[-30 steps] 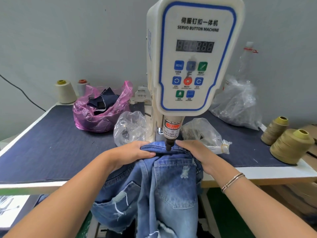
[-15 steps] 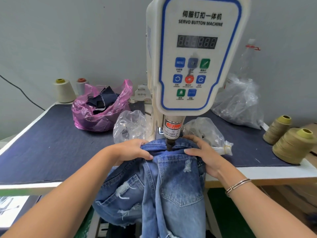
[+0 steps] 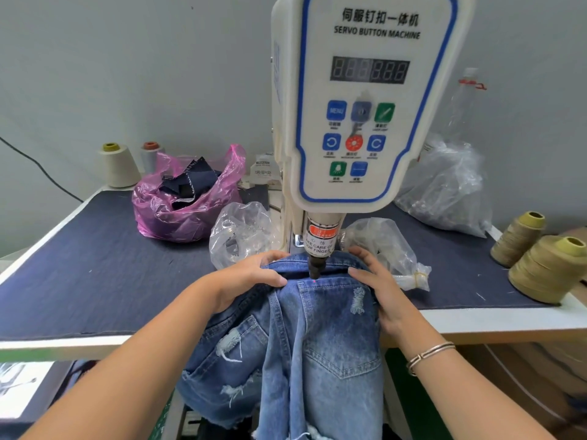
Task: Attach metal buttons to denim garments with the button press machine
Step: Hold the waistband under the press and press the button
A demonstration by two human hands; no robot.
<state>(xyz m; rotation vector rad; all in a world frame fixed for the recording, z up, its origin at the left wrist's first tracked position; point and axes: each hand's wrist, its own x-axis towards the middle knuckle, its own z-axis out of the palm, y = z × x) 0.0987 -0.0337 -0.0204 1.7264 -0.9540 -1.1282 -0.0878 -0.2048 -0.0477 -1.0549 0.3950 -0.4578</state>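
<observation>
A blue distressed denim garment (image 3: 320, 338) hangs over the table's front edge, its waistband under the black punch (image 3: 315, 268) of the white servo button machine (image 3: 365, 122). A small red light dot shows on the denim just below the punch. My left hand (image 3: 251, 277) grips the waistband left of the punch, thumb in front and fingers over the top edge. On the other side my right hand (image 3: 378, 290) holds the waistband the same way. No metal button is visible.
The table (image 3: 95, 265) is covered in dark denim cloth. A pink bag of dark scraps (image 3: 187, 204) sits back left; clear plastic bags (image 3: 241, 233) (image 3: 384, 246) flank the machine, with a larger one (image 3: 444, 188) behind. Olive thread cones (image 3: 546, 268) stand at right.
My right hand has spread, its fingers now reaching behind the waistband. The waistband sits a little further under the punch. My left hand keeps its grip.
</observation>
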